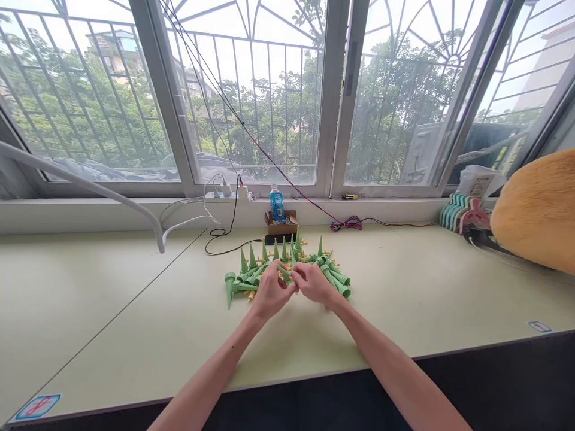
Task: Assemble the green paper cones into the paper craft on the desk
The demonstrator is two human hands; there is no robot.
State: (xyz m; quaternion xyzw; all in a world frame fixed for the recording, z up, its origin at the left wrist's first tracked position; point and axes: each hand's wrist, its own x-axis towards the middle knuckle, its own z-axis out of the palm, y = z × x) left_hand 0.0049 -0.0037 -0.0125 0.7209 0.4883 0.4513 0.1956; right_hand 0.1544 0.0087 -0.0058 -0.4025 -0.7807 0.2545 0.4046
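In the head view my left hand (272, 292) is closed around a green watering spike (284, 273), a tapered plastic cone whose tip points up and left. My right hand (313, 281) meets it at the spike's wide end, thumb and fingers pinched together. What small piece the right fingers hold, if any, is hidden. Around both hands lie more green spikes (336, 281), some standing point up in a row behind the hands, others lying in heaps on both sides. Small yellow valve pieces (250, 296) show among them and beside the left hand.
Behind the pile stand a blue bottle (277, 206) in a small cardboard box (282, 228) and a dark phone (272, 239) on a cable. A coiled red-black wire (347, 223) lies right of them. At far right are colored clips (453, 211) and an orange plush thing (536, 209).
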